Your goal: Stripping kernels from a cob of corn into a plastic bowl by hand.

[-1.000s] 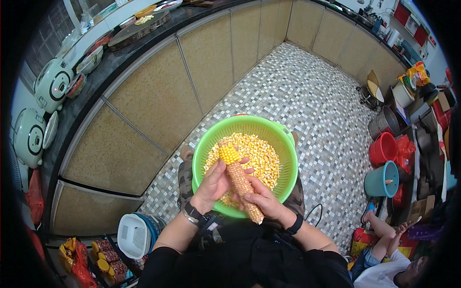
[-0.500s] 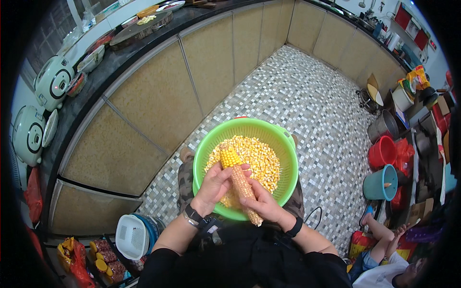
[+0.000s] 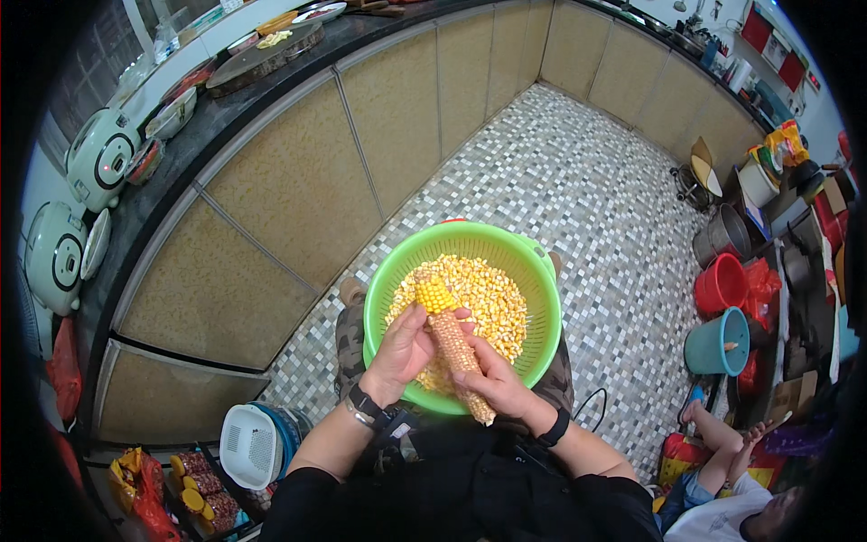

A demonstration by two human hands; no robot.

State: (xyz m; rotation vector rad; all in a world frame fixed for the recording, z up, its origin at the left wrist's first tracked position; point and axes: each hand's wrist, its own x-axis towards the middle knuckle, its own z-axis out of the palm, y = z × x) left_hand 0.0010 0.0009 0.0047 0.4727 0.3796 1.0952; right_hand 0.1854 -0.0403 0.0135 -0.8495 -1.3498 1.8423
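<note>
A corn cob [image 3: 461, 354] slants over a green plastic colander [image 3: 372, 298]. Most of its length is stripped bare, while yellow kernels still cover the far end. My right hand [image 3: 497, 381] is wrapped round the bare lower part, thumb on top. My left hand [image 3: 402, 348] is closed on the cob from the left, its thumb near the edge of the kernel-covered end and its fingers partly hidden underneath. Loose corn kernels [image 3: 492, 307] lie heaped in the colander below the cob. The colander sits between my knees.
Beige cabinets [image 3: 271, 181] with a dark countertop line the left. Red [image 3: 721, 282] and blue [image 3: 716, 343] buckets stand at the right near a shelf. A seated person [image 3: 722, 461] is at the lower right. White and blue baskets [image 3: 248, 443] are stacked at the lower left.
My left thumb has shifted slightly back from the kernel-covered end, exposing more kernels. The cob and my right hand have barely moved.
</note>
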